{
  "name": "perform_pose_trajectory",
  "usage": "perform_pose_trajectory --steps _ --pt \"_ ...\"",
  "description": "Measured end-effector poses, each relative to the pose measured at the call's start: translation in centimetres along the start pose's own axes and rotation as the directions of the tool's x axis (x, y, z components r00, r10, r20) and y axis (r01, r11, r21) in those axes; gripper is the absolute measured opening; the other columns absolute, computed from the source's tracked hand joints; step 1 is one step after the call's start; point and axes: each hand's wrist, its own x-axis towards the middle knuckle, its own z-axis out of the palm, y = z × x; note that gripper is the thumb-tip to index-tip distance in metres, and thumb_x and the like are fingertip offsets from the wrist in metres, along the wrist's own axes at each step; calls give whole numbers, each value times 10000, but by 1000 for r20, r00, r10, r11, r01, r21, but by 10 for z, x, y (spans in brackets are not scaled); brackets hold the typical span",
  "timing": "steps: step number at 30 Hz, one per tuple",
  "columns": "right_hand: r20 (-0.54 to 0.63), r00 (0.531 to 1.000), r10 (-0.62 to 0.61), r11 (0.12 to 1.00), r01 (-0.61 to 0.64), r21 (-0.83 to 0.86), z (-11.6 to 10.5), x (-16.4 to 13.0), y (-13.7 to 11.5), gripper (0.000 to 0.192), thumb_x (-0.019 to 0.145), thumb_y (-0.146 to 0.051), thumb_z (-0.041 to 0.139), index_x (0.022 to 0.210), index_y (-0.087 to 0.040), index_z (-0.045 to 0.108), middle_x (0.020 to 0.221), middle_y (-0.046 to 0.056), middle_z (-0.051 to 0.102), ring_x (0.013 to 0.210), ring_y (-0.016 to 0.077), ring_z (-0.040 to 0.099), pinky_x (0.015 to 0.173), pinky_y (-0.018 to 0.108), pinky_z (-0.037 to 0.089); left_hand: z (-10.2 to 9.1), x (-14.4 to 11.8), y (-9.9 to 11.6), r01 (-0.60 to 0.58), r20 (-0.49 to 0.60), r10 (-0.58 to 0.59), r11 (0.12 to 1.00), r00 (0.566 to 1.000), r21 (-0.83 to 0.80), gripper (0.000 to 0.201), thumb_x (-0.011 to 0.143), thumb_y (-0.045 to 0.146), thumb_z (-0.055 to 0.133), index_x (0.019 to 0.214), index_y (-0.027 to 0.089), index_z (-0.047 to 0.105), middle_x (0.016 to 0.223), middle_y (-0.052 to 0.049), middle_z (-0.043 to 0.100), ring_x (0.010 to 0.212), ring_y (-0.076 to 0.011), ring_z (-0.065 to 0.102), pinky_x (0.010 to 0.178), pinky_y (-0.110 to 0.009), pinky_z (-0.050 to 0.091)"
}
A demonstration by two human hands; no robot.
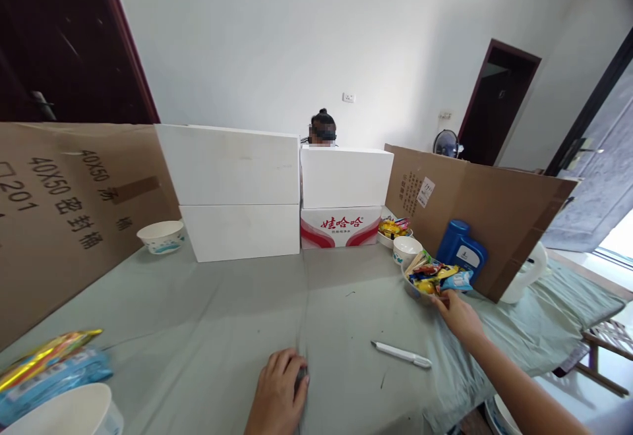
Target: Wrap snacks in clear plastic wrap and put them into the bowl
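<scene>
My left hand [283,385] rests low on the table with its fingers curled. Between thumb and forefinger shows part of a small dark rounded object [301,377]; its kind is hidden by the hand. Out to the right, my right hand [459,317] pinches the near rim of a bowl [414,292]. Colourful wrapped snacks [436,278] fill this bowl, and some thin wooden sticks [419,262] poke up at its back left. A white pen [401,354] lies on the cloth between my two hands.
White boxes [242,178] form a wall ahead, with cardboard panels [445,184] on both sides. Beside the snack bowl stand a blue bottle [457,250] and a white bowl [406,250]. Snack packets [54,369] and another bowl [74,412] lie at left. A person [323,128] sits behind the boxes.
</scene>
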Motion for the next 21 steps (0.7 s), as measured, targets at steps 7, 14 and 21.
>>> perform_pose_trajectory --steps 7,14,21 --pt "-5 999 36 999 -36 -28 11 49 -36 426 942 -496 374 1135 -169 567 1022 155 699 964 295 671 740 345 462 -2 0 3 20 27 -21 1000 999 2 175 856 232 484 904 220 652 1021 -73 614 1000 -257 565 840 -420 511" --pt "-24 998 53 997 -54 -59 16 85 -54 459 946 -496 360 1168 -157 576 1025 168 698 941 284 677 704 324 465 -1 -1 2 33 58 -33 999 998 -4 180 872 238 477 921 221 649 1034 -80 608 1008 -256 565 841 -414 510" --pt "-81 996 -34 990 23 -136 24 142 -78 411 938 -449 437 1141 -135 610 961 128 706 831 215 679 734 329 479 -4 0 2 27 60 -26 999 998 -18 145 829 174 514 915 210 626 1021 -84 599 985 -250 550 841 -398 492"
